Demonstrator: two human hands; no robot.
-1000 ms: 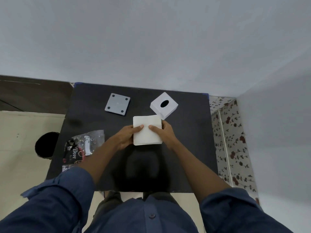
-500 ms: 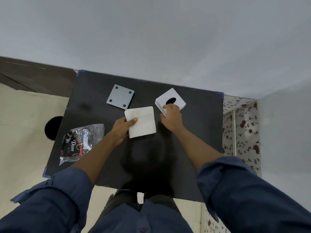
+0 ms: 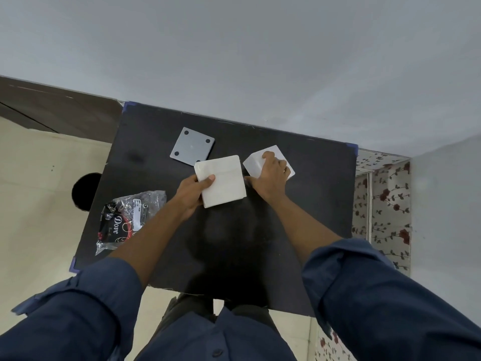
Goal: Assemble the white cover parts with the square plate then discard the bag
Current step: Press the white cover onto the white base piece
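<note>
The left hand (image 3: 192, 190) grips the larger white cover part (image 3: 220, 181) by its near-left edge, thumb laid across the top face and the other fingers hidden beneath it. Whether this part rests on the black worktop (image 3: 161, 246) or is lifted clear of it cannot be told. Just beyond the left hand, the far-left corner of that cover overlaps the near corner of the grey square plate (image 3: 192, 147), which lies flat with 3 of its corner holes showing dark and the nearest corner covered.

The right hand (image 3: 273, 175) is spread over the smaller white cover part (image 3: 253, 162), fingers curled down over its top and far side, thumb stretched back toward the larger cover. Only the left face and the right corner of this part show past the fingers. The 2 white parts sit just beside each other with a narrow strip of worktop between them.

Well to the near-left of the left hand, beside the forearm, lies the crumpled clear plastic bag (image 3: 127, 217), with a white label and dark "Dove" printing, close to the left edge of the worktop. A round black object (image 3: 83, 190) stands on the floor past that edge.
</note>
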